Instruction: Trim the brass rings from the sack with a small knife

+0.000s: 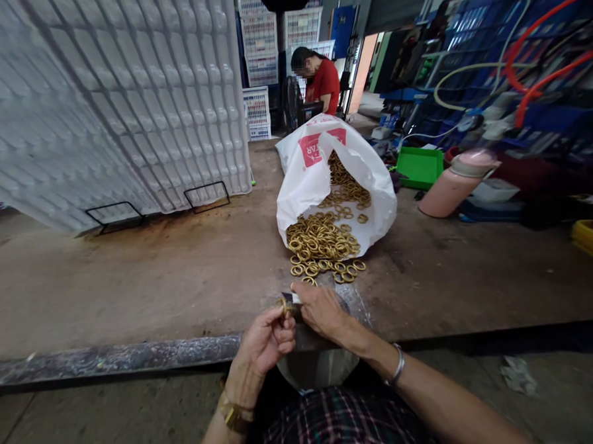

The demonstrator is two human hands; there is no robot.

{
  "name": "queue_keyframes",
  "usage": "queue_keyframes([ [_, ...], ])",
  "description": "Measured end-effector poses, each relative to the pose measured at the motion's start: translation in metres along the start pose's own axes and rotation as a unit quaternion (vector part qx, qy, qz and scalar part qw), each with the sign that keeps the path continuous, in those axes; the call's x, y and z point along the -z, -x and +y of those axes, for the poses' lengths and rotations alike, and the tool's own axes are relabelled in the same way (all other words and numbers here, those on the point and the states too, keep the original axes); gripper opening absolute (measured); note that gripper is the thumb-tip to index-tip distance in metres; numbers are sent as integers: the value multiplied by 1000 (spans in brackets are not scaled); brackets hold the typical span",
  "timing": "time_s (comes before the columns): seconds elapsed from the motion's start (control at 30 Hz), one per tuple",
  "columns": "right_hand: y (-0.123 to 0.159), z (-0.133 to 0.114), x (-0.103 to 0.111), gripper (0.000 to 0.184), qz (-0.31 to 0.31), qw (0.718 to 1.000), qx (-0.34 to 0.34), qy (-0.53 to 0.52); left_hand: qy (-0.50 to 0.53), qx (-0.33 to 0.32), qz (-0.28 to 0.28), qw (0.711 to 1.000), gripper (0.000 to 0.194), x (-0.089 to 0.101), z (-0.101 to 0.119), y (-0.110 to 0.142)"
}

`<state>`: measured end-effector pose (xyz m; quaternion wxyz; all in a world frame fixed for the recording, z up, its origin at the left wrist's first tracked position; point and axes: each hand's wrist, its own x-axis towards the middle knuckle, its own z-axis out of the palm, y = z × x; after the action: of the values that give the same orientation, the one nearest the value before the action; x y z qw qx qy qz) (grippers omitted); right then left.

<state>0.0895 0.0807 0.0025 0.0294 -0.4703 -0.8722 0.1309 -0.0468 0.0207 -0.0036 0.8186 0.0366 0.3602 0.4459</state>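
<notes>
A white plastic sack [304, 182] lies open on the concrete floor, spilling a heap of brass rings [322, 244] toward me. My left hand [266, 343] is curled in a pinch on a brass ring [283, 305] just in front of the heap. My right hand [321, 310] sits beside it, fingers bent down over a small pale piece [295, 297] that touches the ring. A grey metal bowl [317, 370] rests below both hands, partly hidden by them. A watch is on my left wrist and a bangle on my right.
A tall stack of white plastic trays [106, 99] leans at left. A dark metal strip [109, 358] runs across the floor. A green bin [419, 167], a pink cylinder [453, 184] and hoses crowd the right. A person in red [323, 81] works behind the sack.
</notes>
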Motion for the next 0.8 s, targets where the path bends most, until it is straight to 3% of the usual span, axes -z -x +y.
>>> queue_keyframes([
  [0.1,-5,10,-1,22,36,997,-6,-63,-43,-28,-24,998,20,-1,-6,4],
  [0.2,-8,13,-4,18,79,976,15,-200,-100,-98,-4,990,24,-1,-11,4],
  [0.4,-8,7,-4,23,-3,900,80,-429,-197,-131,13,972,28,0,-7,4],
  [0.53,-7,4,-5,21,-20,878,79,-471,-232,-127,14,964,30,0,-6,4],
  [0.8,-3,5,5,12,48,889,47,-453,-155,-182,77,968,34,3,-7,-1],
])
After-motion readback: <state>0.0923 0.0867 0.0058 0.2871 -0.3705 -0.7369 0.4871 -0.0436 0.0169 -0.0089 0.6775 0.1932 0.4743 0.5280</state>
